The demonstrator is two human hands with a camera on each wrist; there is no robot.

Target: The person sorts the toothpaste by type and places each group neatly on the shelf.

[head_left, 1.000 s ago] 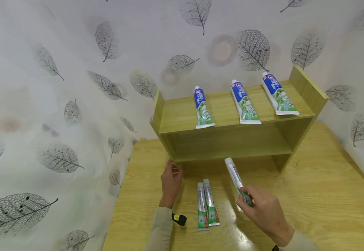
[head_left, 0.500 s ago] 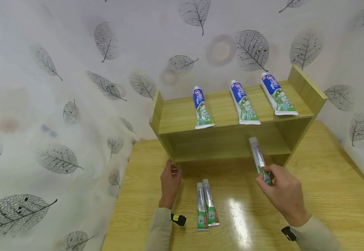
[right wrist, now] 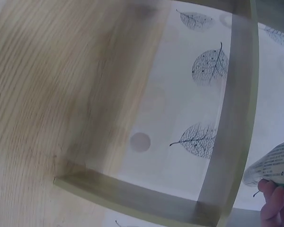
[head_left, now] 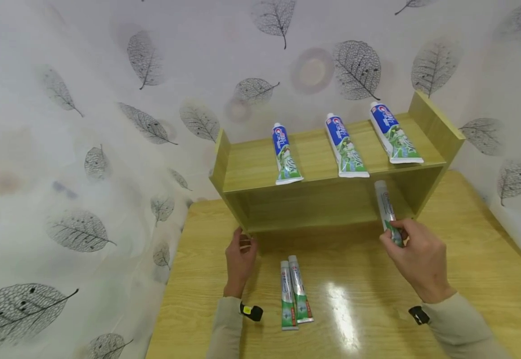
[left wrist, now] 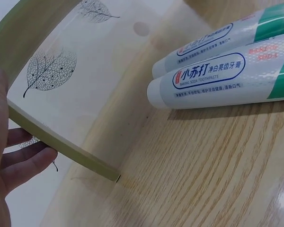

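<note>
My right hand [head_left: 422, 262] pinches a silver-and-green toothpaste tube [head_left: 385, 202] by its flat green end. The tube's white cap points into the right part of the middle compartment, under the top board of the wooden shelf [head_left: 251, 167]. In the right wrist view the tube [right wrist: 280, 163] and fingertips [right wrist: 274, 201] show at the right edge beside the shelf's board. At the shelf's lower left, my left hand [head_left: 240, 262] grips the side panel [left wrist: 71, 153], thumb on one face and fingers on the other. Two matching toothpaste tubes [head_left: 288, 299] lie side by side on the table.
Three blue-and-green toothpaste tubes [head_left: 347, 147] lie spaced along the top board, crimped ends at its front edge. The shelf stands on a wooden table [head_left: 332, 339] close to a leaf-patterned wall [head_left: 152, 124]. Black straps with small devices [head_left: 418, 315] are on both wrists.
My right hand has carried the toothpaste tube rightward and up from in front of the shelf into the middle compartment's right side. The left hand stays at the side panel.
</note>
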